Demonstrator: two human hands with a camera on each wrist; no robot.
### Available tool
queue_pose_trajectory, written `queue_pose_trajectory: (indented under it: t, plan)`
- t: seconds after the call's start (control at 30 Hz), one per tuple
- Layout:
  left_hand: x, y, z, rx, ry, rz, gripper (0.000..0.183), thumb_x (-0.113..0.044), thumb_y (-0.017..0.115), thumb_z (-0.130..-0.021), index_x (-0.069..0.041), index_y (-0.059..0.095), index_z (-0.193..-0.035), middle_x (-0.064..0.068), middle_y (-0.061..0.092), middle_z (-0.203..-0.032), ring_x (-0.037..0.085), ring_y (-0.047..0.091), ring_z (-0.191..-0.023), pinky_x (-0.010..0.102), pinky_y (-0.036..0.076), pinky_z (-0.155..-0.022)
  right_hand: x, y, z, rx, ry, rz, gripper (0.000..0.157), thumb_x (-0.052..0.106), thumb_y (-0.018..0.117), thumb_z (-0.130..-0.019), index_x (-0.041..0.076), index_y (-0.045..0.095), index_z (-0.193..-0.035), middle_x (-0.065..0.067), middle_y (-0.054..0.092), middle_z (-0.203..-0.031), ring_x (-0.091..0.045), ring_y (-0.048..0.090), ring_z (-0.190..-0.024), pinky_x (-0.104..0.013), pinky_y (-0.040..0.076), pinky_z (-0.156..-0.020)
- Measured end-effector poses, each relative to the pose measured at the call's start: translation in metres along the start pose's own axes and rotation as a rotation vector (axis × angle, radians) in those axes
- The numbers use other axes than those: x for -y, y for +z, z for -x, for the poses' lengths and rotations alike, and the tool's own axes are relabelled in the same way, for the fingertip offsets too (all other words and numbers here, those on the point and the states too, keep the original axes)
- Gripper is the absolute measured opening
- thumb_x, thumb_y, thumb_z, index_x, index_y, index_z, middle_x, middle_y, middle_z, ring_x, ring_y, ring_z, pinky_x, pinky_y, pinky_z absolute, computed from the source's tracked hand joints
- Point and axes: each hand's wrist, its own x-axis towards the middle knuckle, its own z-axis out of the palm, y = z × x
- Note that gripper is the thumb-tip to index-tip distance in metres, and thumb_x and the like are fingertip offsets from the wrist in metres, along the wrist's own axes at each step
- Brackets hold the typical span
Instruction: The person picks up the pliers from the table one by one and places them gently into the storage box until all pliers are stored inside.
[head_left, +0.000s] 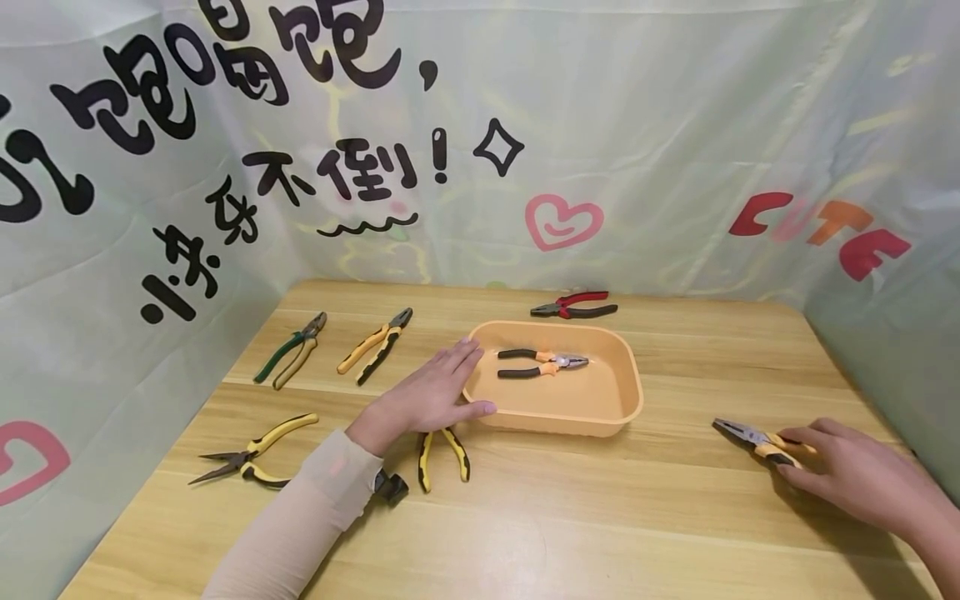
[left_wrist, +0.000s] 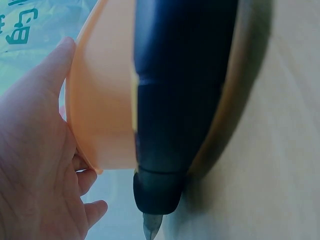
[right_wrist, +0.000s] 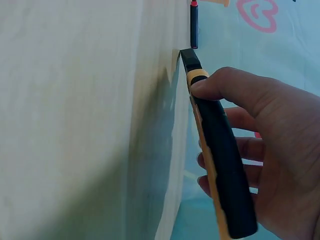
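My left hand point(head_left: 427, 392) rests on the left end of an orange plastic basin point(head_left: 555, 423), fingers stretched over its rim and thumb along the front edge. Inside the basin lie pliers point(head_left: 551, 363) with orange and black handles. At the right, my right hand point(head_left: 855, 475) grips yellow-and-black pliers point(head_left: 767, 443) by the handles, jaws pointing toward the back left. In the right wrist view the thumb presses the black handle point(right_wrist: 222, 150). Below the left hand, yellow-and-black handles point(head_left: 444, 458) show; the rest of that tool is hidden.
Red-and-black pliers point(head_left: 576, 306) lie behind the basin. On the left are green-and-tan pliers point(head_left: 292, 350), yellow-and-black pliers point(head_left: 377, 345) and long-nose pliers point(head_left: 247, 457), partly covered by the left forearm. Printed cloth point(head_left: 660, 150) stands around the wooden table point(head_left: 600, 517).
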Motion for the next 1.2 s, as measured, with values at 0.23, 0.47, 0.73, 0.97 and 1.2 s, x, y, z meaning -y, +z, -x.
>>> queue_pose_trajectory:
  t: [0.23,0.47,0.73,0.97,1.2]
  plan:
    - [0.000,-0.001,0.000,-0.001,0.006,0.001,0.106,-0.082,0.019,-0.088,-0.002,0.013,-0.156,0.012,0.005,-0.163,0.022,-0.002,-0.149,0.039,0.007,-0.119,0.005,-0.006,-0.001,-0.053,-0.033,-0.005,0.051,0.038,0.081,-0.078,0.001,0.070,-0.111,-0.014,0.064,-0.099,-0.032,0.063,-0.082,-0.050,0.050,-0.060]
    - [0.000,0.000,0.000,-0.006,0.011,0.014,0.105,-0.081,0.021,-0.089,-0.002,0.014,-0.156,0.012,0.006,-0.163,0.022,-0.002,-0.149,0.040,0.008,-0.119,0.008,-0.008,-0.004,-0.077,-0.060,0.007,0.051,0.036,0.082,-0.075,0.001,0.070,-0.111,-0.013,0.064,-0.098,-0.035,0.062,-0.084,-0.052,0.050,-0.063]
    - [0.000,-0.001,0.001,-0.006,0.007,0.005,0.105,-0.081,0.019,-0.088,-0.002,0.013,-0.156,0.012,0.006,-0.163,0.021,-0.002,-0.149,0.039,0.008,-0.119,0.013,-0.017,-0.006,-0.106,-0.068,-0.004,0.051,0.037,0.083,-0.076,0.003,0.070,-0.112,-0.014,0.063,-0.102,-0.037,0.062,-0.088,-0.052,0.050,-0.056]
    - [0.000,0.000,0.000,0.000,0.002,-0.003,0.105,-0.082,0.019,-0.088,-0.002,0.013,-0.156,0.012,0.006,-0.163,0.024,0.000,-0.149,0.040,0.009,-0.119,0.017,-0.026,-0.010,-0.101,-0.057,-0.006,0.053,0.038,0.082,-0.077,0.003,0.069,-0.114,-0.014,0.062,-0.105,-0.037,0.061,-0.088,-0.050,0.049,-0.053]
    - [0.000,0.000,-0.001,0.003,-0.001,-0.005,0.105,-0.082,0.018,-0.088,-0.002,0.012,-0.157,0.012,0.006,-0.163,0.023,-0.001,-0.149,0.039,0.008,-0.119,0.022,-0.034,-0.016,-0.170,-0.106,0.017,0.049,0.035,0.084,-0.075,0.004,0.070,-0.110,-0.011,0.062,-0.101,-0.030,0.062,-0.080,-0.046,0.049,-0.052]
